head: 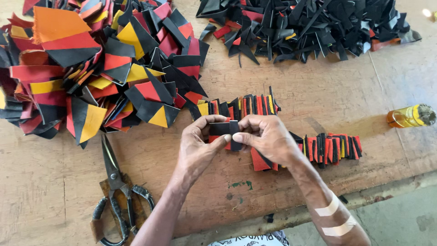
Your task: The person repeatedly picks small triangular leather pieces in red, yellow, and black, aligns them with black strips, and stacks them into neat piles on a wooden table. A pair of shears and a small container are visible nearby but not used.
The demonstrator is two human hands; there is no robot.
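Note:
My left hand (198,143) and my right hand (268,136) meet over the middle of the wooden table (318,91). Between their fingertips they pinch a small black strip piece (226,130) crossed with another black strip, with red showing underneath. Right behind the hands runs a folded row of black, red and yellow pieces (239,107) standing on edge. A second such row (330,148) lies just right of my right wrist. Two pale plasters cross my right forearm.
A big heap of red, black, yellow and orange cut pieces (91,64) fills the left. A pile of black scraps (309,27) lies at the far right. Scissors (117,191) lie at the near left. A yellow bottle (409,116) lies on its side at the right edge.

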